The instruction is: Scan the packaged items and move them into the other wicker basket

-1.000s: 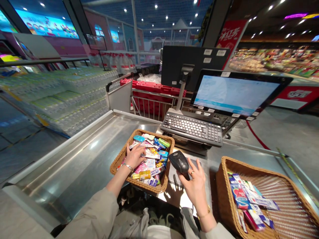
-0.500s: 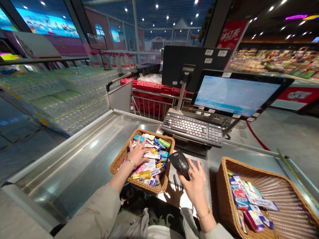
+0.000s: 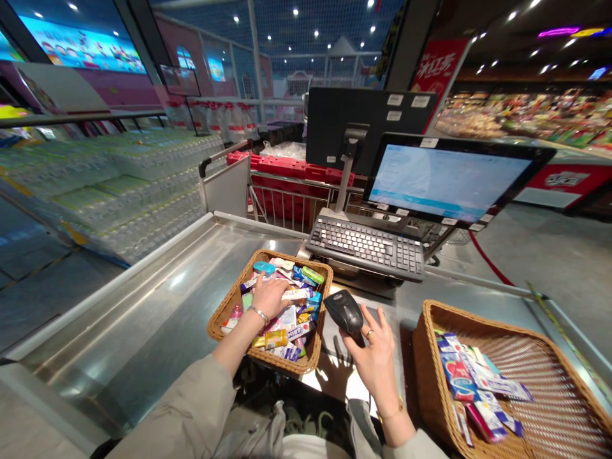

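In the wicker basket [image 3: 217, 315] before me, my left hand [image 3: 270, 298] reaches down among many small candy packs, fingers drawn together on a white and purple candy stick pack [image 3: 297, 294]. A yellow-capped small bottle [image 3: 276, 338] and a blue oval pack [image 3: 264, 268] lie around it in the same basket. To the right, my right hand [image 3: 375, 347] holds a black barcode scanner [image 3: 345, 311] above the counter, its thumb below and some fingers raised. The scanner's handle is mostly hidden by the hand.
A larger wicker basket [image 3: 423, 363] at the right holds several candy packs [image 3: 478, 382]. Behind the scanner stand a keyboard [image 3: 366, 245] and a lit screen [image 3: 444, 178]. A metal counter [image 3: 157, 319] with a raised edge extends left; a shopping cart [image 3: 282, 197] is beyond it.
My left hand's spread fingers have drawn together on the candy stick pack, and the hand has shifted slightly. The right hand and scanner stay nearly in place.
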`<action>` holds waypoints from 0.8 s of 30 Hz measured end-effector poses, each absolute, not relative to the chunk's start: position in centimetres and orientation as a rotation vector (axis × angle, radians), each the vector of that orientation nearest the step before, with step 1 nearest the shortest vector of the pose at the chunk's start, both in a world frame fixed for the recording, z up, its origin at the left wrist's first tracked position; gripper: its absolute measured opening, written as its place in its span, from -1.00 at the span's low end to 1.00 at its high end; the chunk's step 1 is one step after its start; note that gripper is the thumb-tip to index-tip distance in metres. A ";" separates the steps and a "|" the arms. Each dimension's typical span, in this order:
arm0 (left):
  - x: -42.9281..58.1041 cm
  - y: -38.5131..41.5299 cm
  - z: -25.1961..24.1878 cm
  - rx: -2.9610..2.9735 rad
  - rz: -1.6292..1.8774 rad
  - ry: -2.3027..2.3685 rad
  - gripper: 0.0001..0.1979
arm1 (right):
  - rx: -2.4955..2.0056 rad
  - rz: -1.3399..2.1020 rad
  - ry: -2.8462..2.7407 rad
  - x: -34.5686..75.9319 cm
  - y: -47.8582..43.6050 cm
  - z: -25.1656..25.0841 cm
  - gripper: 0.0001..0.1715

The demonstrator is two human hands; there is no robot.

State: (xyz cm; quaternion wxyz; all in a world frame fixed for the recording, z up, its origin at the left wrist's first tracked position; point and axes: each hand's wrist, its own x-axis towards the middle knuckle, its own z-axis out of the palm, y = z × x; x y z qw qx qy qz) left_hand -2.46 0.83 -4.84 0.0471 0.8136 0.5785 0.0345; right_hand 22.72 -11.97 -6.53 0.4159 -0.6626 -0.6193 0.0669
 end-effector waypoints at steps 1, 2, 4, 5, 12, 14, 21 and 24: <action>-2.3 0.8 -4.6 2.449 0.089 1.800 -0.70 | -1.666 0.168 -1.554 22.7 -11.9 -6.5 -0.69; -2.3 0.7 -4.4 2.419 0.072 1.834 -0.66 | -1.669 0.169 -1.552 22.8 -11.9 -6.5 -0.68; -2.2 0.5 -4.2 2.353 0.034 1.915 -0.58 | -1.673 0.169 -1.553 22.8 -11.9 -6.5 -0.68; -2.3 0.3 -4.3 2.315 0.015 1.960 -0.55 | -1.673 0.170 -1.556 22.8 -11.8 -6.5 -0.68; -2.4 -0.3 -5.3 2.035 -0.048 2.141 -0.49 | -1.674 0.168 -1.569 22.7 -11.7 -6.6 -0.66; -2.4 -0.4 -5.4 1.962 -0.024 2.145 -0.49 | -1.670 0.171 -1.567 22.7 -11.7 -6.5 -0.65; -1.8 -0.9 -6.1 1.852 0.244 2.073 -0.61 | -1.657 0.194 -1.562 22.7 -11.6 -6.2 -0.65; -1.4 -1.4 -7.2 1.801 0.307 2.020 -0.65 | -1.656 0.199 -1.562 22.7 -11.6 -6.1 -0.65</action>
